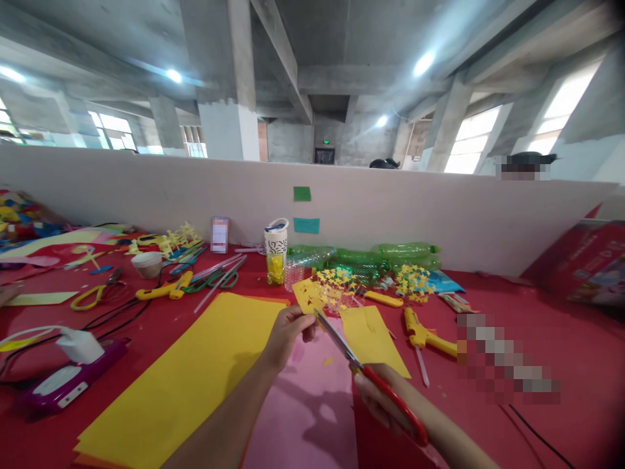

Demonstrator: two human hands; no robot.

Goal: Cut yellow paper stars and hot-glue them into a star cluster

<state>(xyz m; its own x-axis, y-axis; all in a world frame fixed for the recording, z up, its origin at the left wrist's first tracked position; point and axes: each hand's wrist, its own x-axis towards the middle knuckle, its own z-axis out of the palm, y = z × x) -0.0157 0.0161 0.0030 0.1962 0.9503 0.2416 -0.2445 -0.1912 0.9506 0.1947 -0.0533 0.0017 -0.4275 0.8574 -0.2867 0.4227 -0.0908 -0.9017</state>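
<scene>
My left hand (291,333) pinches a small piece of yellow paper (306,293) over the pink sheet (303,417). My right hand (388,394) is closed round the red-handled scissors (346,348), whose blade tips reach the paper's lower edge beside my left fingertips. A small yellow scrap (327,361) lies on the pink sheet. Large yellow sheets (190,371) lie to the left, and a smaller yellow sheet (374,332) lies to the right of the blades. Behind the held paper stand yellow star-shaped cutouts (336,286).
Green plastic bottles (361,260) lie by the partition (234,189). A yellow glue gun (424,339) is at the right, another (168,288) at the left. A purple power strip (73,384) with cables sits at front left. Another person's hand (7,294) shows at the far left edge.
</scene>
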